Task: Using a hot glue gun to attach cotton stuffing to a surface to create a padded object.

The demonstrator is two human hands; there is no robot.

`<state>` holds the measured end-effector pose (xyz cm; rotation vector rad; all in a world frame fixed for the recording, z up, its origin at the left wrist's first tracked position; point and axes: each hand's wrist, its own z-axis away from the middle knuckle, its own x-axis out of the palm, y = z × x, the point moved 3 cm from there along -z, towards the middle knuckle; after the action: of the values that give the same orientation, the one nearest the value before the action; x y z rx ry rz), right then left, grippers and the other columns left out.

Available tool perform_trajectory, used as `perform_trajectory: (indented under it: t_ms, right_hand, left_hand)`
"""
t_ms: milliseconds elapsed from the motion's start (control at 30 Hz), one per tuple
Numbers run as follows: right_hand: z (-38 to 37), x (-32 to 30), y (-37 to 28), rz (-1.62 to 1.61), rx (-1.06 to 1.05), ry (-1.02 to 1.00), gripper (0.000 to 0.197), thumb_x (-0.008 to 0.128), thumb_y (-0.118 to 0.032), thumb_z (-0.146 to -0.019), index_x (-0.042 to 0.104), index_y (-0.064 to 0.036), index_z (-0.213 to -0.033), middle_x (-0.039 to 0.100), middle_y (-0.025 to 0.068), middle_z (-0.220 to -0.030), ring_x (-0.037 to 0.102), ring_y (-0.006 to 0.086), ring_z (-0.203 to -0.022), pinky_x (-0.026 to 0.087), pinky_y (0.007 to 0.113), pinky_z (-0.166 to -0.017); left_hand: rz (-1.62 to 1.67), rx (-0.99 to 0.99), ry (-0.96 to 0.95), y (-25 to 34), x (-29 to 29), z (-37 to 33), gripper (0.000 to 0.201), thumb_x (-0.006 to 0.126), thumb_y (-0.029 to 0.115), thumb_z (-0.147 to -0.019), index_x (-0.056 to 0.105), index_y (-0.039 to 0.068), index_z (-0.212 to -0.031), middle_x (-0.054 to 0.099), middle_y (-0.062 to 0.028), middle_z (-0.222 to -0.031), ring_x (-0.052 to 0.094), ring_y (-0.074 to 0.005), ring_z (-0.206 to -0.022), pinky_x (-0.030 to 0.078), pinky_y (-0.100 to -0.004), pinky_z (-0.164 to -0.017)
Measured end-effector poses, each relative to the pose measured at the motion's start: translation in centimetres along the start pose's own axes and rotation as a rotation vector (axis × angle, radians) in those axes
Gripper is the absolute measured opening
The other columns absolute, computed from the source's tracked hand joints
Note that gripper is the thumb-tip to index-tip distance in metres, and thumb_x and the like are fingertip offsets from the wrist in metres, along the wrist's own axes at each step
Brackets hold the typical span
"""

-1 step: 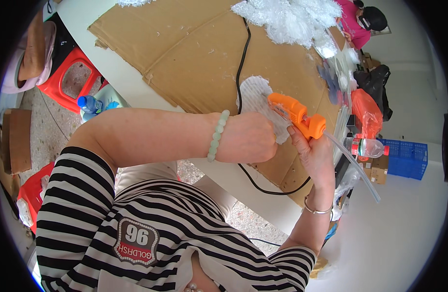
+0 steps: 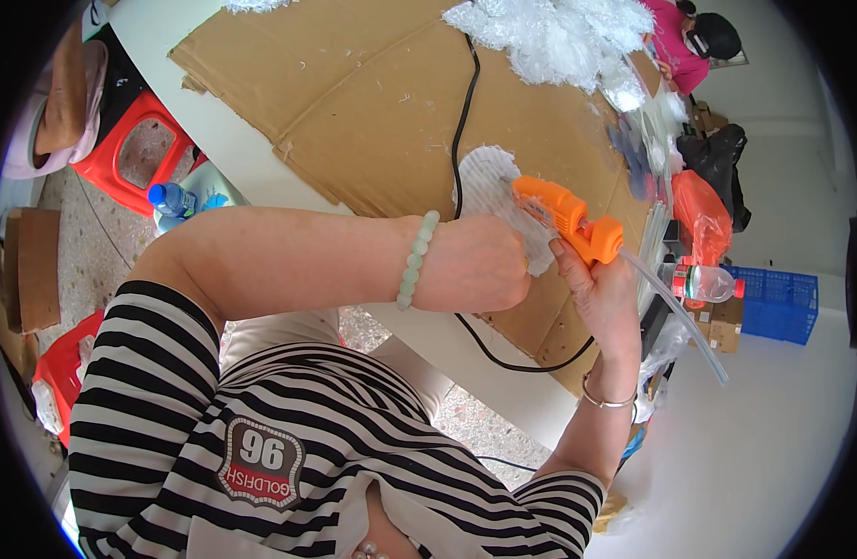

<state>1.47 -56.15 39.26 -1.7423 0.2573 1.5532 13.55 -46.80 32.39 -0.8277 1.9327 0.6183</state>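
We locate the orange glue gun over the right part of the cardboard, just to the right of the left hand. Our right hand is clamped on the gun's rear portion; the thumb lies against its near side, while most of the fingers are hidden. This rear hold appears to keep the fingers away from the forward end.

Our left hand is curled at the white sheet, beside the gun, presumably to steady it. Its fingertips are concealed, so we cannot tell whether they pinch the sheet or only press it.

The gun's long axis runs from upper left to lower right. The clear glue stick projects from the lower-right end and bends downward, outside the grip, which likely leaves its feed unobstructed. We therefore judge that the front faces upper left; the nozzle tip is not distinguishable.

The cardboard covers part of the white table, probably as surface protection. The black cord passes behind the left hand.
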Motion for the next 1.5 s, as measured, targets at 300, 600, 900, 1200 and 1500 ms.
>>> perform_trajectory:
  t_ms: [300,600,900,1200,1500]
  right_hand:
    - [-1.2,0.3,-0.5,0.006,0.008,0.015,0.025,0.065,-0.021,-0.086,0.06,0.0013,-0.096,0.057,0.0042,-0.067,0.053,0.013,-0.062,0.043,0.027,-0.058]
    - [-0.7,-0.3,-0.2,0.014,-0.011,-0.001,0.023,0.063,-0.02,-0.086,0.059,0.0015,-0.095,0.055,0.003,-0.066,0.051,0.0116,-0.059,0.042,0.026,-0.055]
    - [0.3,-0.9,0.3,0.052,0.018,0.012,0.022,0.063,-0.019,-0.086,0.059,0.0016,-0.093,0.053,0.0008,-0.064,0.047,0.0085,-0.058,0.039,0.024,-0.054]
    - [-1.4,0.3,-1.3,-0.023,0.013,-0.017,0.024,0.065,-0.02,-0.085,0.059,0.0012,-0.095,0.054,0.003,-0.067,0.05,0.0124,-0.062,0.043,0.027,-0.058]
    - [-1.9,0.4,-2.0,0.008,-0.015,-0.047,0.023,0.064,-0.019,-0.085,0.06,0.0001,-0.097,0.055,0.0052,-0.068,0.051,0.0147,-0.062,0.043,0.028,-0.059]
  left_hand:
    - [0.007,0.006,0.07,0.0,-0.3,0.0,0.012,0.06,0.012,-0.065,0.055,0.001,-0.069,0.053,-0.0058,-0.052,0.057,-0.0204,-0.058,0.046,-0.0307,-0.049]
    - [0.023,0.012,0.104,0.0,0.1,0.1,0.014,0.06,0.012,-0.064,0.057,-0.001,-0.07,0.054,-0.0058,-0.053,0.057,-0.0205,-0.059,0.046,-0.0311,-0.048]
    - [0.067,0.013,0.05,-0.2,0.4,0.0,0.013,0.06,0.012,-0.064,0.056,0.0,-0.067,0.053,-0.0069,-0.053,0.057,-0.0221,-0.059,0.046,-0.0325,-0.049]
    - [0.013,0.015,0.107,0.0,0.0,0.0,0.013,0.06,0.012,-0.063,0.056,0.0,-0.068,0.053,-0.0053,-0.051,0.056,-0.0202,-0.059,0.046,-0.0306,-0.049]
    - [-0.009,0.006,0.126,0.0,-0.2,0.0,0.014,0.06,0.013,-0.063,0.056,0.0,-0.067,0.053,-0.0055,-0.052,0.056,-0.0199,-0.059,0.047,-0.0309,-0.049]
